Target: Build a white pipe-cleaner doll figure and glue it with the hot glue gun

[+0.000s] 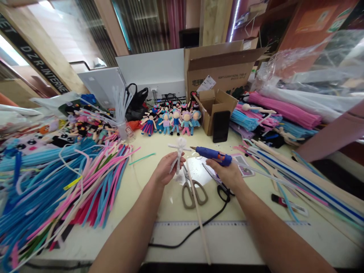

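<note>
The doll point(179, 153), white and upright, was pinched in the left hand point(166, 168) above the table point(148, 182). The right hand point(227, 174) gripped a glue gun point(212, 154), nozzle just beside the doll, scissors point(193, 189) below.

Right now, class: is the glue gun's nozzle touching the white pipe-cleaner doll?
Apart. The head view shows bare table between the glue gun nozzle, in the right hand, and the white pipe-cleaner doll in the left hand.

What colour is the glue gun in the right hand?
Blue, with an orange trigger; glue gun, right hand, head view.
</note>
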